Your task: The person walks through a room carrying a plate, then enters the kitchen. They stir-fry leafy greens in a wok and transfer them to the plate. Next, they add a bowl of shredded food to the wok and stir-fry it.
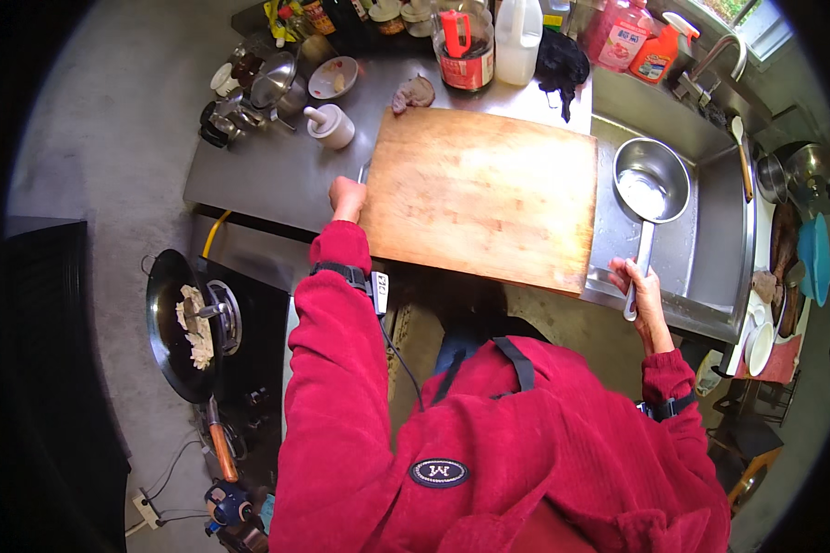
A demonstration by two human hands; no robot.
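My left hand (348, 198) is a fist at the left edge of a thick wooden cutting board (484, 200). A thin strip of shiny metal (364, 171) sticks out past the fist; the rest of that object is hidden. My right hand (642, 294) holds the long handle of a stainless steel saucepan (651, 181), its fingers partly behind the handle. No food shows in the pan, which is over the steel sink (716, 235). A piece of raw meat (413, 94) lies at the board's far left corner.
Left of me, a wok (162, 325) with pale food (197, 328) sits by a gas burner (229, 318). A white mortar with pestle (330, 126) and a bowl (333, 77) stand on the steel counter (263, 173). Bottles and a jug (519, 41) line the back; a faucet (723, 62) overhangs the sink.
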